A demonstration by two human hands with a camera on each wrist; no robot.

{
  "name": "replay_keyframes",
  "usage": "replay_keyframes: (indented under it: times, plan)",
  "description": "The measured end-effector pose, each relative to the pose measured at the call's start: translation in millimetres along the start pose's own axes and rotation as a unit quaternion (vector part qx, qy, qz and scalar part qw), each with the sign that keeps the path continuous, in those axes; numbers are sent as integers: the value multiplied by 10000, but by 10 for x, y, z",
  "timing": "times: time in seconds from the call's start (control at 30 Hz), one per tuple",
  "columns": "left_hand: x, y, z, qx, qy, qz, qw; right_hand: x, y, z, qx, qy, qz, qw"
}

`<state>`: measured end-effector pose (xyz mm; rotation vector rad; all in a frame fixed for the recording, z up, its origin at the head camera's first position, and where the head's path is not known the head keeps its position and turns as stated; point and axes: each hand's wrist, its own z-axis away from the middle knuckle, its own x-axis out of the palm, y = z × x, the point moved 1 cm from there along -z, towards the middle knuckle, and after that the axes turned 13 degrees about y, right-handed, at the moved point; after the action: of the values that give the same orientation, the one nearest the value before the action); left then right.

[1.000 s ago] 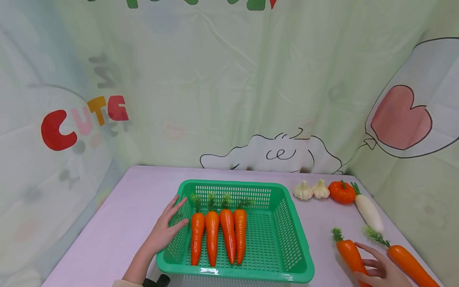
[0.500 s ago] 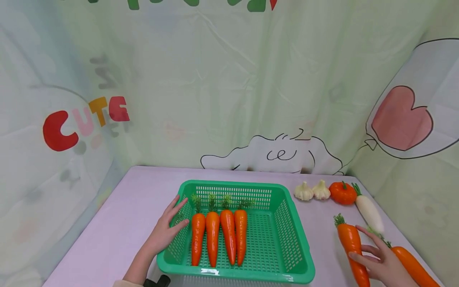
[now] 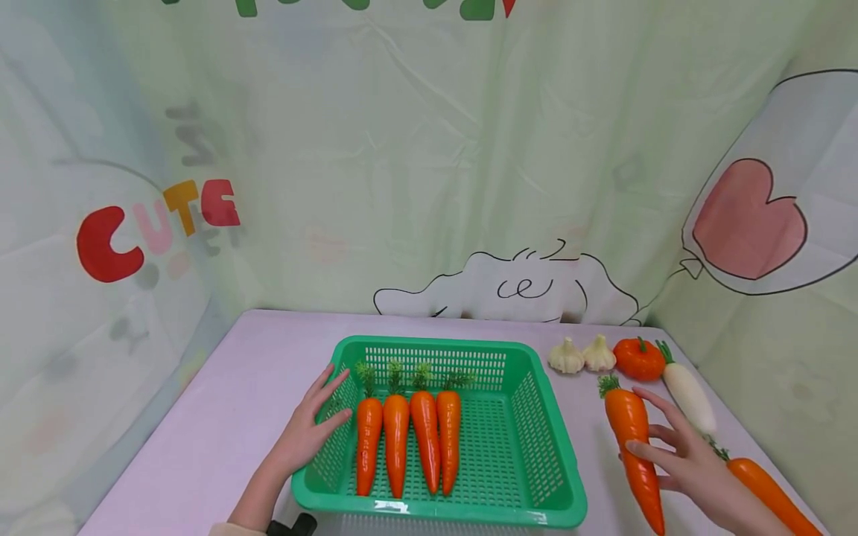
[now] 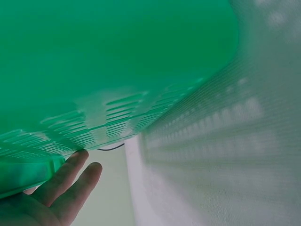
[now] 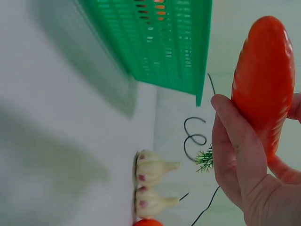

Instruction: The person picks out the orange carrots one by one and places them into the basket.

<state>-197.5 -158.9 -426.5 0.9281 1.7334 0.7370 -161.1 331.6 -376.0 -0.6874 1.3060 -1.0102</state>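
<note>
My right hand [image 3: 680, 454] grips an orange carrot [image 3: 630, 439] with a green leafy top, held above the table to the right of the green basket [image 3: 573, 476]. In the right wrist view the same carrot [image 5: 265, 75] rises between thumb and fingers. At the basket's left side, my left hand [image 3: 311, 428] rests on the rim with fingers spread and fairly straight. The left wrist view shows two fingers [image 4: 77, 188] by the basket's slotted outer wall [image 4: 117, 113]. Several carrots [image 3: 397, 447] lie side by side in the basket's left half, tops to the back.
Two garlic bulbs [image 3: 567, 356], an orange-red pumpkin [image 3: 640, 359] and a white radish [image 3: 690, 398] line the back right of the table [image 3: 221, 417]. Another carrot [image 3: 771, 491] lies at the right edge, partly behind the right hand. Printed curtains [image 3: 429, 164] stand around the table.
My right hand has lifted the carrot off the table and carried it up and leftward, closer to the basket. The left hand and the basket have stayed in place.
</note>
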Motion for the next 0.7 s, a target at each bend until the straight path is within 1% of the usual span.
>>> replay_keyframes:
  times: [0.2,0.33,0.43,0.53,0.7]
  plan:
    - [-5,20,6,-1,-11,44,10000,113,-172,8,-256,-334,-259,9988]
    - [5,9,4,16,-13,28,10000,200,-295,-9,-463,-406,-410,9973]
    - [8,14,2,33,-30,48,10000,269,-389,-27,-626,-521,-567,9951]
    - [3,25,2,30,-39,43,10000,344,-465,-48,-776,-724,-743,9916]
    - [-17,34,6,-35,-30,-6,10000,476,-573,-98,-858,-897,-962,9876]
